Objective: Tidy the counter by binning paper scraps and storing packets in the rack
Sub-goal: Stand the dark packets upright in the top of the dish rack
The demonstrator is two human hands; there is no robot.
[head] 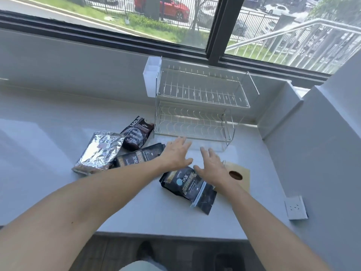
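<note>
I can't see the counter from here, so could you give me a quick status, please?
Left hand and right hand open, empty. Four packets on the counter; rack empty. Nothing blocking.

White counter (58, 133) carries wire rack (195, 114), four packets (188, 187), tan paper (241, 178).

Looks like a home kitchen or pantry corner at ground level. Pale stone counter (58, 122) set under a wide dark-framed window (214, 28), with a two-tier wire dish rack (197, 106) and coffee packets (136, 132) on it. Wall socket (296, 208) on the right. Outside: lawn, metal fence (121, 6), parked cars (168, 7), stair railing (304, 34).
</note>
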